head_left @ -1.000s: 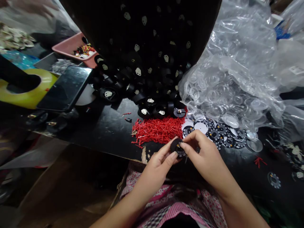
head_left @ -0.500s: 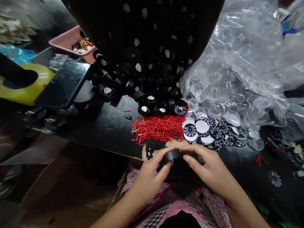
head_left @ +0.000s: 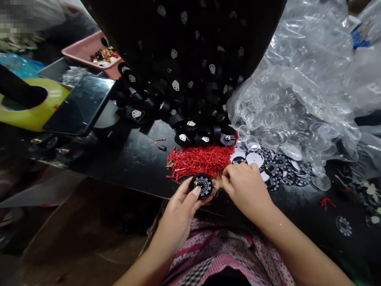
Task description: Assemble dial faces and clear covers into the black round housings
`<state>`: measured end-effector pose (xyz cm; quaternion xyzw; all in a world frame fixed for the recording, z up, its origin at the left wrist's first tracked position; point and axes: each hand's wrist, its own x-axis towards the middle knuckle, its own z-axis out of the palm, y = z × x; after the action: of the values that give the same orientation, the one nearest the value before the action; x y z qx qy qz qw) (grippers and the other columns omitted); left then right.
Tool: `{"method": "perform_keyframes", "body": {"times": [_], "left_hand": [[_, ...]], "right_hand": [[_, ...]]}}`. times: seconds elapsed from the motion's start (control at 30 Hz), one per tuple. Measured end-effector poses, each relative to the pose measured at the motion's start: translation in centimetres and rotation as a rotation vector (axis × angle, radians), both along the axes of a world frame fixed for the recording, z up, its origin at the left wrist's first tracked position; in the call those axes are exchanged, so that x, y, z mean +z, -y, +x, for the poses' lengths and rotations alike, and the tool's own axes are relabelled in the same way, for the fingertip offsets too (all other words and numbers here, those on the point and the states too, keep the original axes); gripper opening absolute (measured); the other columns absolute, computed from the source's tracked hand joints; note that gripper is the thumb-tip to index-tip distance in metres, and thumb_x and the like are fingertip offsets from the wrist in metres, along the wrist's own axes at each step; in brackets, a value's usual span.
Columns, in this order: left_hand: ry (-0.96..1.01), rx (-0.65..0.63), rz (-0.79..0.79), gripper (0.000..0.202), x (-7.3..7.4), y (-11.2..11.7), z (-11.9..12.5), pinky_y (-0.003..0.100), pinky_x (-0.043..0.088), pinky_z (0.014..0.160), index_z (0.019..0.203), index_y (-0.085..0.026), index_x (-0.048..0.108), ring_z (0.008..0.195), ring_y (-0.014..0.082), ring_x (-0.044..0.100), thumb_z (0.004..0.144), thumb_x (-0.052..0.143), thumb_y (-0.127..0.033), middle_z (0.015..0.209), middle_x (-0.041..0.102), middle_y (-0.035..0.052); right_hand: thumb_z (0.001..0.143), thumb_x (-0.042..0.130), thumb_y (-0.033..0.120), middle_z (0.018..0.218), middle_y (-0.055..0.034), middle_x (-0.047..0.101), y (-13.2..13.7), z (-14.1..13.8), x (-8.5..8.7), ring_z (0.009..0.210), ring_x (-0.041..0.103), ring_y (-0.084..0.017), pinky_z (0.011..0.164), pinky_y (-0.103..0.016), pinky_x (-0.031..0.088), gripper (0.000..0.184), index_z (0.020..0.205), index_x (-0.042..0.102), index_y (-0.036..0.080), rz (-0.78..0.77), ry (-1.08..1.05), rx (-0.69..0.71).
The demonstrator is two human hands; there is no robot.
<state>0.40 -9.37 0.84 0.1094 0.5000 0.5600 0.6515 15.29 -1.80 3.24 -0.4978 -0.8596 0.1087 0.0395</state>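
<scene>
My left hand (head_left: pixel 177 208) grips a round black gauge (head_left: pixel 206 185), its thumb lying across the printed dial face. The dial is tilted up toward me and carries white numbers and a small orange mark. Beside it, my right hand (head_left: pixel 248 190) has its fingers drawn together at the lower right edge of a pile of thin red gauge pointers (head_left: pixel 201 161). Whatever those fingertips hold, if anything, is hidden. Black-and-white dial discs (head_left: pixel 279 162) overlap just beyond my right hand.
Clear round lenses (head_left: pixel 269 137) spill from a plastic bag (head_left: pixel 297 87) at right. Black gauge housings (head_left: pixel 190 137) heap up at the back. On the left are a phone (head_left: pixel 79 105), a yellow tape roll (head_left: pixel 56 95) and a pink tray (head_left: pixel 80 45).
The black gauge has turned from edge-on to dial-up and stays in my left hand, slightly further left. My right hand has left it and moved to the red pile's edge.
</scene>
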Motion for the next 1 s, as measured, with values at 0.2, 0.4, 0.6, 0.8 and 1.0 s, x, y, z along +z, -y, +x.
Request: {"method": "perform_keyframes", "body": {"times": [0.2, 0.4, 0.6, 0.8, 1.0], "left_hand": [[0.341, -0.031, -0.073, 0.020, 1.2, -0.7, 0.8, 0.044, 0.058, 0.091, 0.110, -0.021, 0.063, 0.104, 0.0267, 0.072, 0.092, 0.061, -0.030, 0.121, 0.072, 0.0091], [0.343, 0.049, -0.029, 0.018, 0.9, -0.9, 1.4, 0.044, 0.051, 0.105, 0.105, -0.017, 0.066, 0.109, 0.0249, 0.070, 0.091, 0.062, -0.027, 0.109, 0.076, 0.0092], [0.190, 0.066, 0.043, 0.018, 0.7, -0.3, 1.7, 0.042, 0.053, 0.103, 0.105, -0.019, 0.067, 0.111, 0.0248, 0.069, 0.090, 0.064, -0.029, 0.109, 0.076, 0.0075], [0.047, 0.087, 0.084, 0.046, 0.3, -0.9, 1.5, 0.040, 0.049, 0.106, 0.135, -0.028, 0.054, 0.114, 0.0232, 0.068, 0.090, 0.064, -0.032, 0.116, 0.074, 0.0055], [-0.032, 0.035, 0.098, 0.044, -0.4, -1.0, 1.6, 0.042, 0.049, 0.105, 0.132, -0.025, 0.058, 0.115, 0.0256, 0.066, 0.090, 0.063, -0.036, 0.122, 0.072, 0.0077]], "right_hand": [[0.089, 0.061, 0.019, 0.077, 0.0002, 0.065, 1.1, 0.7, 0.0, 0.076, 0.058, -0.018, 0.078, -0.035, 0.037, 0.004, 0.084, 0.062, 0.020, -0.158, -0.503, -0.137], [0.090, 0.058, 0.020, 0.087, -0.0021, 0.064, 1.8, 0.9, 0.5, 0.082, 0.058, -0.019, 0.080, -0.036, 0.040, 0.004, 0.089, 0.062, 0.021, -0.193, -0.564, -0.104], [0.091, 0.060, 0.022, 0.082, -0.0027, 0.063, 1.8, 1.1, 1.0, 0.080, 0.056, -0.021, 0.078, -0.039, 0.036, 0.010, 0.081, 0.059, 0.019, -0.131, -0.415, -0.086], [0.095, 0.057, 0.024, 0.081, -0.0011, 0.062, 2.1, 1.3, 1.8, 0.079, 0.055, -0.018, 0.077, -0.036, 0.039, 0.016, 0.080, 0.059, 0.021, -0.217, -0.568, -0.083], [0.094, 0.057, 0.026, 0.085, -0.0014, 0.063, 2.1, 1.6, 1.8, 0.079, 0.057, -0.017, 0.076, -0.034, 0.042, 0.010, 0.088, 0.062, 0.022, -0.223, -0.578, -0.183]]}}
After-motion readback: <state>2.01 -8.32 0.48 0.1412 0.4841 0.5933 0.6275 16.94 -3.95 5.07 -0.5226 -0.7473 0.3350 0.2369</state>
